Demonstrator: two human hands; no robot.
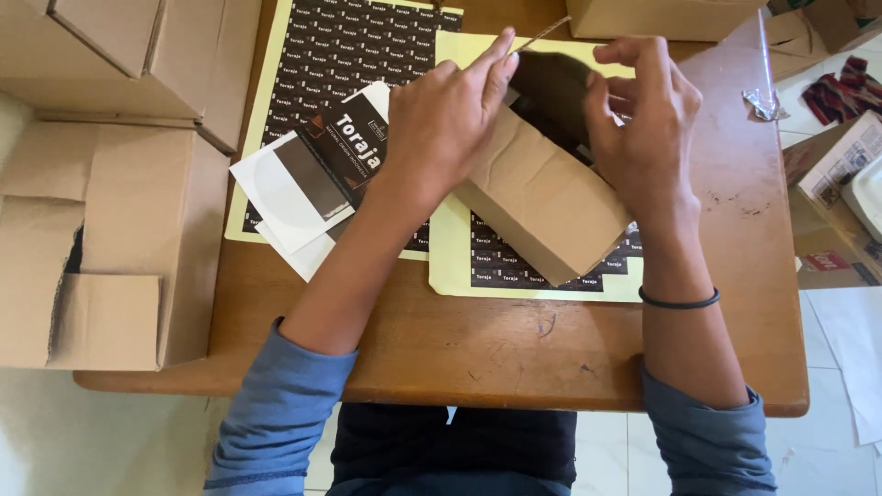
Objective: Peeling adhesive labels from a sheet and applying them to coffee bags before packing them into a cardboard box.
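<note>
A brown kraft paper pouch (542, 197) lies tilted across a pale yellow sticker sheet (450, 266) near the far edge of the wooden table (514, 358), its dark mouth held open. The left hand (450, 119) pinches a thin tan tie strip (542, 35) between thumb and forefinger; the right hand (643, 110) curls its fingers on the pouch's mouth. The strip could slip from so light a pinch, and the propped pouch might slide on the slick sheet or crease further at the mouth
</note>
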